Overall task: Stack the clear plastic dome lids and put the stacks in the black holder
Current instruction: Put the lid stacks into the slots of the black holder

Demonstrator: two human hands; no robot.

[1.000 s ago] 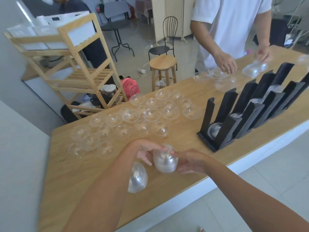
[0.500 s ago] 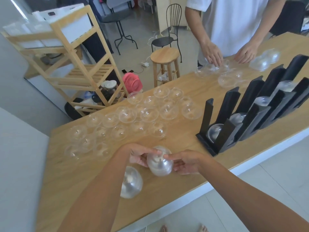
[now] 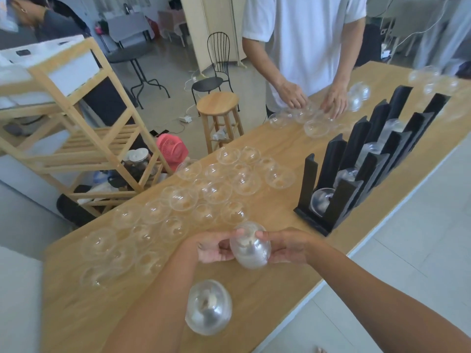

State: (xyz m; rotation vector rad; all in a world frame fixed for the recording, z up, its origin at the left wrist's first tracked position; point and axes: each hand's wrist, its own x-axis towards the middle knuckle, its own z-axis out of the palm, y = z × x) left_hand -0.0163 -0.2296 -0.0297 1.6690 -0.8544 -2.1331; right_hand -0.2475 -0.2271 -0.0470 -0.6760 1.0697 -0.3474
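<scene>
Both hands are up over the near edge of the tabletop (image 3: 254, 296), holding one stack of clear dome lids (image 3: 251, 247) between them. My left hand (image 3: 214, 248) curls around the stack's left side, fingers bent and thumb on the upper rim; my right hand (image 3: 288, 247) presses in from the right, thumb on top and fingers beneath. The stack is tilted, its rounded end facing me. How many lids are nested in it I cannot tell.

A second stack (image 3: 208, 307) lies on its side nearer the front edge, just beside my left forearm.

Farther in, toward the left and far edges, loose single lids (image 3: 216, 192) sit dome-up in a spread of roughly two dozen, several touching; those at the left end are too blurred to count exactly.

At the right side stands the black holder (image 3: 341, 200), a row of slanted slots running away toward the far right corner. I can see four stacks (image 3: 321, 203) in it.

Across the far edge another person in a white shirt (image 3: 303, 34) has two hands (image 3: 293, 94) on a small cluster of lids, with a few more loose ones near the far right corner.
</scene>
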